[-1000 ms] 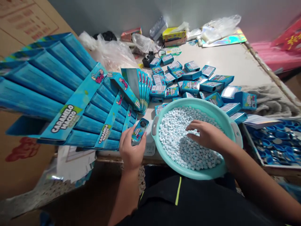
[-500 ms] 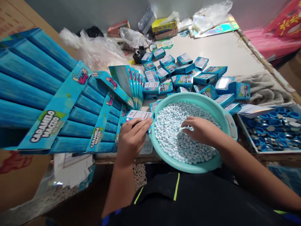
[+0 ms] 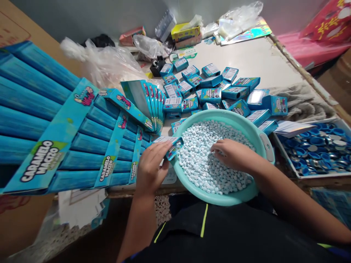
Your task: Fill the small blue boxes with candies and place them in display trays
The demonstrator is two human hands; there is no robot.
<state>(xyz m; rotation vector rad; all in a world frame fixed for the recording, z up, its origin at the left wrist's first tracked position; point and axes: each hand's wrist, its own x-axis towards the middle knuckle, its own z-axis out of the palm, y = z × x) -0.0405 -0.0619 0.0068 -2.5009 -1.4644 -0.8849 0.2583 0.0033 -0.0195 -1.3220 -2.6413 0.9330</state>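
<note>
Being pinched by the left hand (image 3: pixel 150 168), between thumb and fingers, a small blue carton (image 3: pixel 172 147) is held tilted just over the rim of a teal plastic basin (image 3: pixel 219 114). The right hand (image 3: pixel 231 155) is loosely open, with its curved fingers laid among pale blue-white candies (image 3: pixel 208 164) heaped in the basin; nothing is gripped by it. Beyond the basin, more blue cartons (image 3: pixel 211 95) are scattered across a white tabletop (image 3: pixel 246 58). Folded blue display boxes (image 3: pixel 82 131) are spread to the left, and a tray of blue-and-silver caps (image 3: pixel 315 149) is placed to the right.
</note>
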